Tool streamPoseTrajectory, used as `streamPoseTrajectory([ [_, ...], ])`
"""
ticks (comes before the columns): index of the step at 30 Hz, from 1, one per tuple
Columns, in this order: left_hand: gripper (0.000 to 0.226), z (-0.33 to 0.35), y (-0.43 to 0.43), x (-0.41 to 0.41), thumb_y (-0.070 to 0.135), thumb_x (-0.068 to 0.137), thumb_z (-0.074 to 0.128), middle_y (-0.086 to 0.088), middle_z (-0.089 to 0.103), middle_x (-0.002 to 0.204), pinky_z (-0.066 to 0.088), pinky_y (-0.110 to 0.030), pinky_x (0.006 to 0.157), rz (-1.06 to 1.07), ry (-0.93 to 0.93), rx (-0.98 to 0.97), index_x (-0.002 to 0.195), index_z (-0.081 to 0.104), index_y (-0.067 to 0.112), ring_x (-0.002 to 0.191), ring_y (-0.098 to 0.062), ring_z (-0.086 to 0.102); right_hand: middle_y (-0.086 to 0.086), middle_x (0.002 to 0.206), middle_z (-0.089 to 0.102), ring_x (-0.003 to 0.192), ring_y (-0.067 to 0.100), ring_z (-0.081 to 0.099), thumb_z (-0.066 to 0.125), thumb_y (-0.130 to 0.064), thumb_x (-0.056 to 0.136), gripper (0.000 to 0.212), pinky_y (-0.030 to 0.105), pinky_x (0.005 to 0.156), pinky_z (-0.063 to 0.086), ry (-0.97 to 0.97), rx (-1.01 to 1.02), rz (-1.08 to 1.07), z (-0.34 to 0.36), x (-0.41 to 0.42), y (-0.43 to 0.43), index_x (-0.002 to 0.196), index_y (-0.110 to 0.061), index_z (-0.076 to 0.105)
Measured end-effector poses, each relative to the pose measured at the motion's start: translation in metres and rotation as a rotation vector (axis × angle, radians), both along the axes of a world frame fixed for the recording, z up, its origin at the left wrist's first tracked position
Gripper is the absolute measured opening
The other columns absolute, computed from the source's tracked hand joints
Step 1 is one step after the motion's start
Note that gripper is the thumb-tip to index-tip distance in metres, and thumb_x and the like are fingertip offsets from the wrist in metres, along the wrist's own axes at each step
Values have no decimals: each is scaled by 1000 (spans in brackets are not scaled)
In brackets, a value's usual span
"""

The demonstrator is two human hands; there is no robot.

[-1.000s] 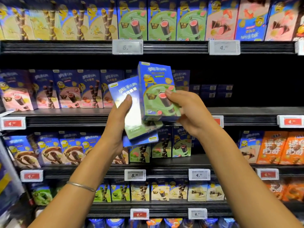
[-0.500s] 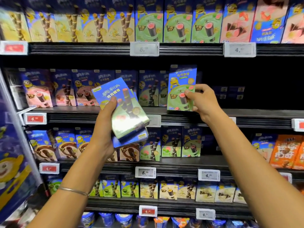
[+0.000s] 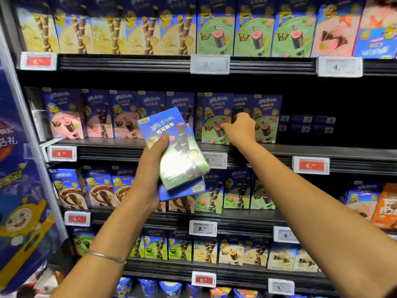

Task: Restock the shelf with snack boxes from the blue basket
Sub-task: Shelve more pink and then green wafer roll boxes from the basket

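My left hand [image 3: 150,168] grips a small stack of blue-and-green snack boxes [image 3: 182,155], tilted, in front of the second shelf. My right hand [image 3: 241,130] reaches onto that shelf [image 3: 290,152]. Its thumb lies on the front of an upright green snack box [image 3: 212,117] and its fingers curl at the box's right edge. Another green box [image 3: 267,117] stands just right of the hand. The blue basket is out of view.
Pink and brown boxes [image 3: 96,117] fill the shelf's left part. To the right is a dark gap with small boxes set far back [image 3: 307,123]. Full shelves lie above and below, with price tags [image 3: 214,161] on the rails. A blue display stand [image 3: 19,190] is at left.
My right hand has carried the green box from in front of the shelf onto it, and the box now stands upright in the row. My left hand with its stack has stayed put.
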State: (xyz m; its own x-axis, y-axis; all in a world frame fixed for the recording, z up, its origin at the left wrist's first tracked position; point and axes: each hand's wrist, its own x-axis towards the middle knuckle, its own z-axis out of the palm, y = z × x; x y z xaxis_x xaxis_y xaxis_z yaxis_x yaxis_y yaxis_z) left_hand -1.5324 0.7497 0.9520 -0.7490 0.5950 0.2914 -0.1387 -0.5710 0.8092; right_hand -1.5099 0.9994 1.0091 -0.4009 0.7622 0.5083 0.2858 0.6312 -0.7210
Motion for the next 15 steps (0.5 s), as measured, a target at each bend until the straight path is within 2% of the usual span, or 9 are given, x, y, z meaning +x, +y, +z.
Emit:
streamPoseTrajectory([
  [2, 41, -1, -2, -2, 43, 94, 67, -9, 78, 116, 66, -46, 81, -4, -3, -7, 128, 65, 21, 101, -30, 78, 16, 114, 61, 99, 34, 61, 76, -27, 88, 31, 38, 68, 43, 2, 2, -14, -3, -8, -2, 99, -9, 53],
  [4, 35, -2, -3, -5, 40, 97, 65, -7, 80, 109, 66, -41, 71, 0, -12, -13, 126, 65, 20, 94, -27, 79, 17, 115, 60, 99, 35, 61, 74, -25, 89, 30, 38, 69, 44, 9, 17, -31, -5, -15, -4, 104, -8, 54],
  [8, 31, -3, -3, -7, 38, 101, 62, -5, 80, 103, 64, -37, 66, 1, -10, -41, 125, 65, 19, 89, -25, 80, 17, 106, 64, 93, 35, 64, 72, -22, 89, 23, 36, 65, 44, 10, 48, -57, -7, -24, -3, 92, -12, 51],
  [12, 23, -4, 0, -7, 37, 102, 62, -4, 80, 100, 64, -36, 66, -14, -11, -58, 117, 68, 21, 88, -24, 80, 16, 99, 66, 88, 35, 65, 71, -23, 88, 21, 35, 62, 45, 3, 72, -68, -9, -27, 0, 89, -8, 57],
  [15, 19, -4, 5, -6, 35, 104, 61, -3, 81, 98, 63, -35, 64, -40, -11, -58, 115, 68, 22, 86, -23, 80, 4, 82, 53, 73, 27, 55, 77, -30, 87, 36, 30, 52, 35, 3, 51, -40, -9, -20, -5, 79, -13, 46],
])
